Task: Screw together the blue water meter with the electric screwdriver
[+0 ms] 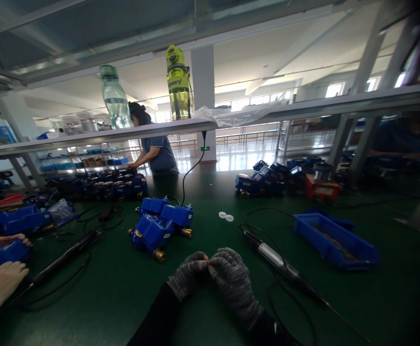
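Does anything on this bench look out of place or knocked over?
Mostly no. Only two white caps lie loose on the green table, apart from the blue meters. Both gloved hands, left hand and right hand, meet fingertip to fingertip.

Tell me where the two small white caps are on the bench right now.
In the head view, the two white caps lie side by side on the green mat, just right of the cluster of blue meters and beyond the gloved hands.
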`<state>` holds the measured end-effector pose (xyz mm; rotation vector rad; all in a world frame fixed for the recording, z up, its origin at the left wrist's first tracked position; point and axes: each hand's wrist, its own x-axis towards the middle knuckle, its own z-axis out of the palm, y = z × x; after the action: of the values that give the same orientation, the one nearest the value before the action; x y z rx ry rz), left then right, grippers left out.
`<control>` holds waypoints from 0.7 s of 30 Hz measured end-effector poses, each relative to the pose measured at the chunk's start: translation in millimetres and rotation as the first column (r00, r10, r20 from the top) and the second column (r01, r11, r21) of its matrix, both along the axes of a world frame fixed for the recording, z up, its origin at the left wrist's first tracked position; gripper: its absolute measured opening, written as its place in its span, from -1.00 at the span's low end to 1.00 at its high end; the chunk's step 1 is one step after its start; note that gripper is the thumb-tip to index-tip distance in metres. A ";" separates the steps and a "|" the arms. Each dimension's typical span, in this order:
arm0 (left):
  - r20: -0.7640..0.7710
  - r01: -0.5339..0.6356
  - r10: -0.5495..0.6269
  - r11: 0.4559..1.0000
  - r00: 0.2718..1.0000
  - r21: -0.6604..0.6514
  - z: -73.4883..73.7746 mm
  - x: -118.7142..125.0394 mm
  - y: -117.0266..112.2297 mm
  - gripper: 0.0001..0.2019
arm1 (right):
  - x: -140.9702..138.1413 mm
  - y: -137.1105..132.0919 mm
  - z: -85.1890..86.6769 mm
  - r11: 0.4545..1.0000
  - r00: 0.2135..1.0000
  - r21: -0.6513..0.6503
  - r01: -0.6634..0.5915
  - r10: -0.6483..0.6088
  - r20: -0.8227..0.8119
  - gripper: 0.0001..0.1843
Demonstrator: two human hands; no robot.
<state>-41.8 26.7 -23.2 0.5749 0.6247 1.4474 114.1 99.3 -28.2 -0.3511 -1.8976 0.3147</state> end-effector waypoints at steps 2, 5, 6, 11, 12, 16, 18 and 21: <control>-0.033 -0.027 0.027 1.000 0.999 0.002 -1.2 -1.1 0.1 -0.65 | 0.4 0.8 0.4 1.000 1.000 0.013 0.011 -0.011 0.002 -0.88; -0.070 -0.054 0.054 0.999 0.996 0.001 -3.2 -3.5 0.2 -0.66 | 1.2 0.9 1.2 1.000 1.000 0.025 0.002 -0.002 0.015 -0.88; -0.078 -0.055 0.055 0.998 0.995 -0.001 -3.6 -4.3 0.2 -0.67 | 1.4 0.7 1.4 1.000 1.000 0.019 -0.004 0.003 0.024 -0.88; -0.118 -0.039 0.037 0.999 0.992 -0.009 -3.5 -7.6 0.3 -0.64 | 1.4 -0.2 0.2 1.000 0.998 -0.024 0.000 0.001 0.055 -0.87; -0.127 -0.039 0.038 0.999 0.991 -0.008 -3.1 -8.2 0.2 -0.63 | 1.3 -0.2 -0.2 1.000 0.998 -0.029 -0.001 0.003 0.056 -0.87; -0.156 -0.039 0.036 0.999 0.987 -0.012 -0.6 -11.5 -1.8 -0.62 | 1.0 -0.3 -1.2 0.999 0.998 -0.036 -0.011 0.014 0.060 -0.88; -0.172 -0.032 0.028 0.999 0.985 -0.017 0.4 -13.3 -3.1 -0.60 | 1.0 -0.5 -1.3 1.000 0.997 -0.024 -0.017 0.018 0.072 -0.89; -0.186 -0.024 0.021 1.000 0.982 -0.014 0.8 -15.3 -3.9 -0.59 | 0.9 -1.2 -1.2 1.000 0.996 -0.006 -0.030 0.030 0.090 -0.90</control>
<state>-57.1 22.7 -22.4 0.6974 0.7917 1.4182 115.0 98.1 -29.5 -0.3451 -1.9921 0.3281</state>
